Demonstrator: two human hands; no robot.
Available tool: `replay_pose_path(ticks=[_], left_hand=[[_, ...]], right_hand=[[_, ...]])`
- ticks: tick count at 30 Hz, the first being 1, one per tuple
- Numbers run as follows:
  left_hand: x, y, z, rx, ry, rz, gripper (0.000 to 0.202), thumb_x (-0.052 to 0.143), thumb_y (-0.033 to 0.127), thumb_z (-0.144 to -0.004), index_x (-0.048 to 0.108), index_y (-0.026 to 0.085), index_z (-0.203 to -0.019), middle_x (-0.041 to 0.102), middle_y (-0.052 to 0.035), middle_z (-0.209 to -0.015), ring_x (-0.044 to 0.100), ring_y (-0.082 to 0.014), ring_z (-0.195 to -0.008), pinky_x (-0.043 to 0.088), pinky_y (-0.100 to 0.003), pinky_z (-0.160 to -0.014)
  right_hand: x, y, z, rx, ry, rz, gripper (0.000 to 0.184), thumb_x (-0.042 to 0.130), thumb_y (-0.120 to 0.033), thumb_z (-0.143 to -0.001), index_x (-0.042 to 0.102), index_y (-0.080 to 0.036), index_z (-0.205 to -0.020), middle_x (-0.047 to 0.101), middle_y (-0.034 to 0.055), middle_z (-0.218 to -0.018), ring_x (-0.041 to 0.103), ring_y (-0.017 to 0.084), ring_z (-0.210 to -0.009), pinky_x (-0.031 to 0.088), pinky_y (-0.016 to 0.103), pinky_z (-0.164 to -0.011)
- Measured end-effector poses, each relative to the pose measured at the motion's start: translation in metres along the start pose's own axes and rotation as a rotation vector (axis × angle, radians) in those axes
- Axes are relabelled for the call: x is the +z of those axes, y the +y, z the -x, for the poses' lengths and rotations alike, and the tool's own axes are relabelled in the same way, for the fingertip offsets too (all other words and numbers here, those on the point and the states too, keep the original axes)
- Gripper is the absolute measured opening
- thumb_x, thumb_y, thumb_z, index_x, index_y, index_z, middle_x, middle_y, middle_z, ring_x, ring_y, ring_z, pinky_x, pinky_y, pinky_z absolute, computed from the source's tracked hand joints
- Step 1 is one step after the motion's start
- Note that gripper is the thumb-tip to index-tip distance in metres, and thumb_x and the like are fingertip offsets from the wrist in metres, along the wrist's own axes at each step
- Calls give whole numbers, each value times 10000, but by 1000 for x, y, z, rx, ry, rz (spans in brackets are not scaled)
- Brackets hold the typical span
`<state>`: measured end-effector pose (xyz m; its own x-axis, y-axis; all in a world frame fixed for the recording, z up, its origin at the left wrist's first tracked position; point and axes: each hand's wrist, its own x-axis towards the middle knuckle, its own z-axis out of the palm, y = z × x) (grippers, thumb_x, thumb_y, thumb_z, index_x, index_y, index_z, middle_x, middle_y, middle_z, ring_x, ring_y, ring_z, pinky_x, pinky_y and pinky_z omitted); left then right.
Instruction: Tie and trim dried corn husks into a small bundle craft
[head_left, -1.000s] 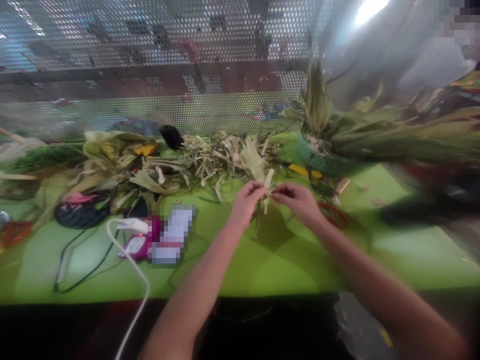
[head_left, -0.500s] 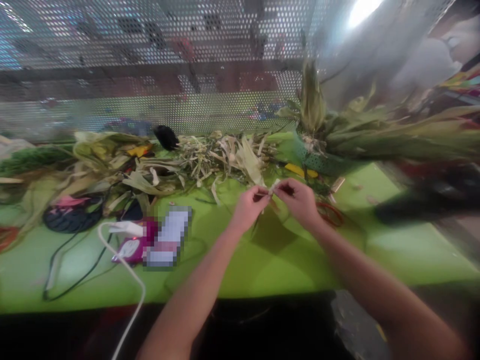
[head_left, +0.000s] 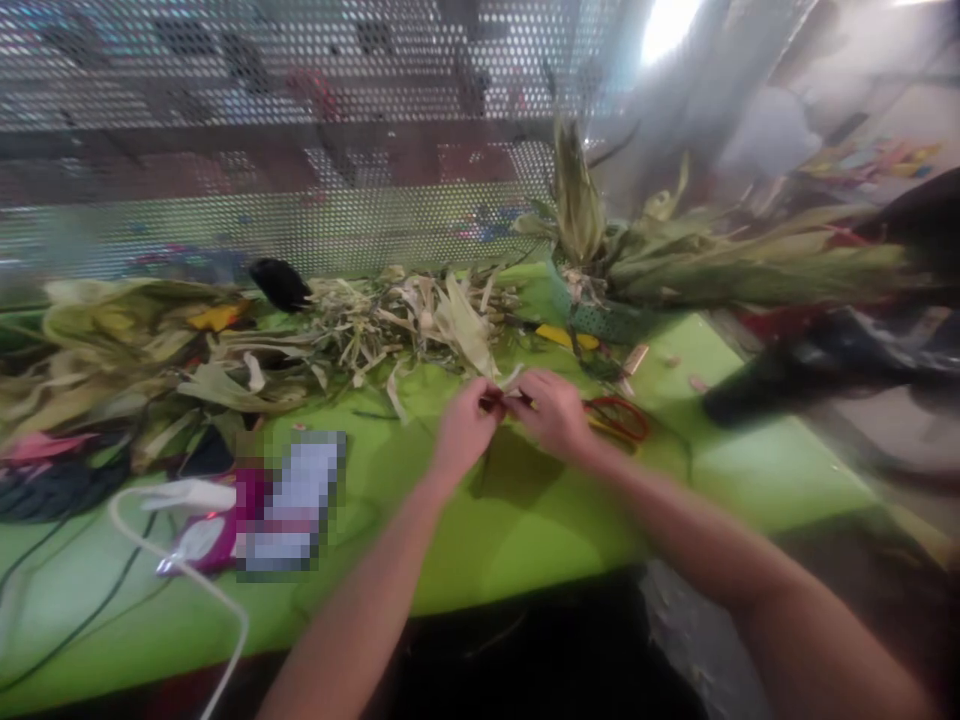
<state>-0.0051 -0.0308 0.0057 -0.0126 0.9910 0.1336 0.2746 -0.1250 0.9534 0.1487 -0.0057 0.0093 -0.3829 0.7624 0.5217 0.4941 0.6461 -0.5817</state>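
My left hand (head_left: 465,430) and my right hand (head_left: 553,412) meet over the green table (head_left: 525,520), fingertips pinched together on a small strip of dried corn husk (head_left: 508,385). The strip is pale and mostly hidden between the fingers; the frame is blurred. Right behind the hands lies a pile of loose corn husks (head_left: 405,320).
A green basket (head_left: 600,318) with unhusked corn cobs (head_left: 750,270) stands at the back right. Red rubber bands (head_left: 619,418) lie by my right hand. A pink device (head_left: 217,520) with a white cable (head_left: 180,580) and black cords sits at left. A perforated metal screen (head_left: 300,150) backs the table.
The camera has swung right and down, so everything shifts left. Both hands have drawn closer together, folding the husk strip down small between the fingertips.
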Motion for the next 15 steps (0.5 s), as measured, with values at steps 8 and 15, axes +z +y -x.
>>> replay_pose_path(ticks=[8,15], left_hand=[[-44,6,-8,-118,215,205,173,692,339,-745,651,183,-805,628,3,-716,562,-125,-672,437,-264,-686],[-58,-9,-17,-157,224,207,205,714,351,-739,650,173,-817,649,-15,-758,589,-132,-733,454,-279,-745]], right_hand=[[-14,9,-12,210,88,-235,135,608,-245,-878,695,-214,-976,707,20,-872,625,158,-753,468,271,-681],[1,5,-4,-21,-458,176,218,620,-159,-826,720,-224,-1008,694,67,-979,616,209,-909,452,297,-755]])
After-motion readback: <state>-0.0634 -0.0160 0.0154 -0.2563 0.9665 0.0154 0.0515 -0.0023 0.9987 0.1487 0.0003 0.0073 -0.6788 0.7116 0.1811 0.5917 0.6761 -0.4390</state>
